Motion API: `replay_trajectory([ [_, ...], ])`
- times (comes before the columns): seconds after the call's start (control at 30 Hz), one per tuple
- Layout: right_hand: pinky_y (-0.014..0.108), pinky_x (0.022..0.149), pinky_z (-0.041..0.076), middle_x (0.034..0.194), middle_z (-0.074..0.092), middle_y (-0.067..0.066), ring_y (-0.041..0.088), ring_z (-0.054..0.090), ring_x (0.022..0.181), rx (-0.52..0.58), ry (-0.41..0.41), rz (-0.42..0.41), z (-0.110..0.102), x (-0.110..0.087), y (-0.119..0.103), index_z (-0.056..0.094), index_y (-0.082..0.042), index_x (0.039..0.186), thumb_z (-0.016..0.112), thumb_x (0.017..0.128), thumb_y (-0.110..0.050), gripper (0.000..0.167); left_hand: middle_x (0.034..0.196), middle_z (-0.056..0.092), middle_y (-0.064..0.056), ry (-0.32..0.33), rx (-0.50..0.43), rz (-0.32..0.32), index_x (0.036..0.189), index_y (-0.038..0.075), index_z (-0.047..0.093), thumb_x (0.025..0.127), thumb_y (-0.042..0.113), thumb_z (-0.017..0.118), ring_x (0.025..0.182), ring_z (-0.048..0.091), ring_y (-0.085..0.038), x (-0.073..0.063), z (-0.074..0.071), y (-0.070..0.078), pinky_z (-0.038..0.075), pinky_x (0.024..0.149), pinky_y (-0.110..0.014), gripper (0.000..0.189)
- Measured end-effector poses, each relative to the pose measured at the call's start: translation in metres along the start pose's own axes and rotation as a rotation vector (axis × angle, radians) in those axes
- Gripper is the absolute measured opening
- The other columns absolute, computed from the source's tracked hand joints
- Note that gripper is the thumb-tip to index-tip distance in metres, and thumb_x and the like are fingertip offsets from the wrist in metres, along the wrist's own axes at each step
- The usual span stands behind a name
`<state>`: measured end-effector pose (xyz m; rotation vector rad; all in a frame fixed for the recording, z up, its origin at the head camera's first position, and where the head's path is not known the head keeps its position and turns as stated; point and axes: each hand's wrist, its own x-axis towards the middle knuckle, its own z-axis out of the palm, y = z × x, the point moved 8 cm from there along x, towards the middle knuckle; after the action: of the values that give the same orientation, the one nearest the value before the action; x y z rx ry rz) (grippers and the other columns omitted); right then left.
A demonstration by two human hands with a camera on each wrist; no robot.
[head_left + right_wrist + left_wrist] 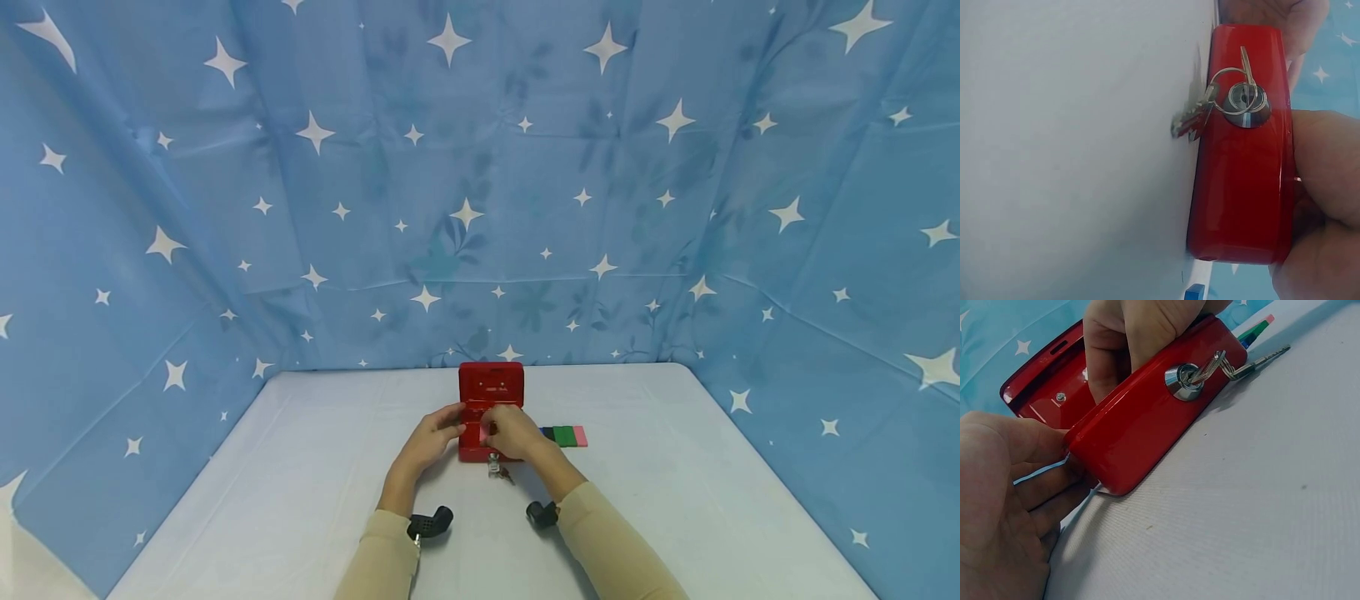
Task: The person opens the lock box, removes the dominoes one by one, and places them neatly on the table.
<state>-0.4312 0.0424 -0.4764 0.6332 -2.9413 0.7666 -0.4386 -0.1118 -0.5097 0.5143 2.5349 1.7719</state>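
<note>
A small red metal cash box (pixel 472 455) stands on the white table with its lid (pixel 491 382) raised at the back. My left hand (pixel 431 437) rests against the box's left side, its fingers fairly straight at the wall and rim. Over the open box, my right hand (pixel 512 429) reaches in from above with bent fingers. It pinches what looks like a small pink piece (pixel 483 432); its fingertips are partly hidden behind the front wall. A key sits in the round silver lock (pixel 1183 382) on the front, with a second key (pixel 1267 359) hanging from the ring.
Right of the box lies a row of flat coloured pieces, among them a green one (pixel 565 437) and a pink one (pixel 581 436). The right hand partly covers that row. A blue curtain (pixel 480 167) with white stars hangs behind and beside the white table (pixel 337 483).
</note>
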Motion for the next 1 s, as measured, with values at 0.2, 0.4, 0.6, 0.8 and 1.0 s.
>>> replay_trajectory([
  [0.2,0.046,0.095,0.06,0.113,0.074,0.009,0.023,0.064,0.099,0.052,0.024,-0.028,-0.0026,-0.001,0.0011,0.076,-0.006,0.12,0.086,0.085,-0.018,0.039,0.15,0.06,-0.015,-0.008,0.024,0.001,0.15,0.008,0.055,0.101,0.017,0.061,0.144,0.051,-0.037,0.0015,-0.0002,-0.0019,0.032,0.122,-0.065,0.05],
  [0.4,0.044,0.094,0.061,0.112,0.072,0.007,0.021,0.063,0.098,0.086,0.03,-0.045,-0.003,-0.0019,0.0029,0.074,-0.006,0.125,0.084,0.087,-0.018,0.041,0.149,0.06,-0.015,-0.015,0.029,0.003,0.15,0.007,0.055,0.102,0.018,0.06,0.143,0.051,-0.038,0.0009,0.0004,-0.0024,0.032,0.122,-0.065,0.05],
  [0.6,0.04,0.091,0.061,0.114,0.07,0.006,0.018,0.063,0.097,0.117,0.027,-0.053,-0.0022,-0.0011,0.0064,0.073,-0.007,0.126,0.082,0.09,-0.019,0.039,0.148,0.061,-0.016,-0.018,0.023,0.008,0.15,0.008,0.055,0.102,0.017,0.06,0.142,0.052,-0.038,0.0015,0.0006,-0.0033,0.033,0.121,-0.065,0.049],
  [0.8,0.034,0.082,0.062,0.116,0.069,0.008,0.015,0.062,0.09,0.19,0.056,-0.054,-0.0044,-0.003,0.0102,0.071,-0.005,0.128,0.082,0.09,-0.017,0.041,0.149,0.06,-0.015,-0.025,0.028,0.004,0.15,0.009,0.054,0.102,0.017,0.059,0.143,0.052,-0.038,0.0011,0.0002,-0.0029,0.033,0.121,-0.065,0.05],
  [1.0,0.032,0.081,0.061,0.117,0.068,0.009,0.015,0.062,0.089,0.233,0.076,-0.065,-0.0078,-0.0085,0.0085,0.07,-0.004,0.129,0.08,0.091,-0.016,0.042,0.15,0.06,-0.013,-0.033,0.021,-0.012,0.152,0.01,0.053,0.102,0.019,0.059,0.144,0.051,-0.036,-0.0001,0.0009,-0.0036,0.033,0.121,-0.065,0.05],
])
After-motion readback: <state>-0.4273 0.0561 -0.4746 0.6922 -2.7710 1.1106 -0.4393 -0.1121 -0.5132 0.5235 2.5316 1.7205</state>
